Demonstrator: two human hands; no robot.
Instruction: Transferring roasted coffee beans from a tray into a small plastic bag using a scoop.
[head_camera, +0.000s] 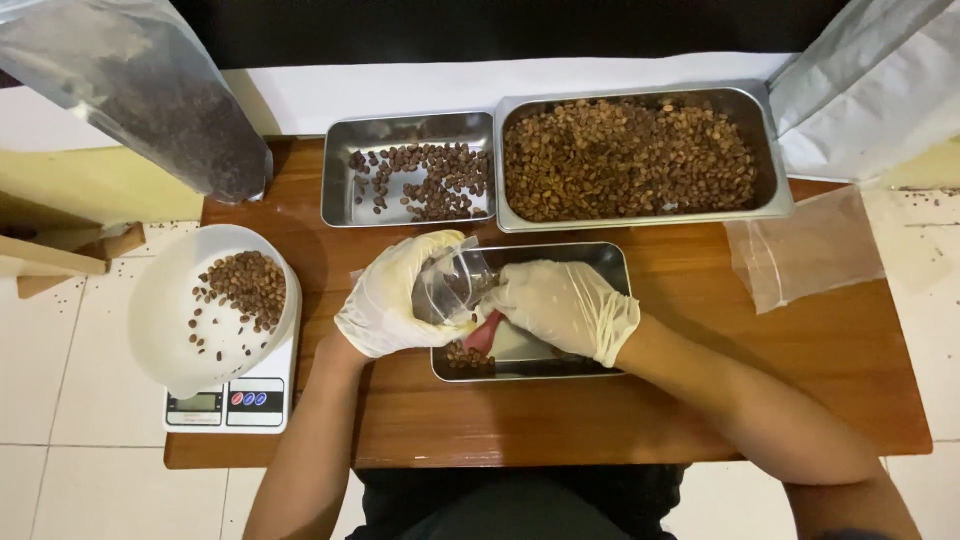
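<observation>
1. The left hand (385, 297), in a thin white glove, has its fingers curled around a small clear plastic pouch (452, 284), holding it up with its mouth turned toward the other hand.
2. The right hand (560, 305), gloved the same way, has its fingers closed on a small red scoop (486, 331) at the pouch's mouth; the scoop's tip points down and left, just under the pouch.
3. Both hands meet over the shallow steel tray (610, 262) nearest the person, where a few brown beans (462, 356) lie in the near left corner, directly below the scoop.
4. The pouch's long axis runs roughly left to right, from the left palm toward the right fingers; the two hands are touching or nearly so around it.
5. On the wooden bench (700, 400) behind stand a small steel tray of scattered dark beans (345, 200) and a larger steel tray heaped with lighter beans (775, 190).
6. At the left, a white bowl of beans (165, 320) rests on a white digital kitchen scale (226, 406); an empty clear bag (805, 250) lies at the right.
</observation>
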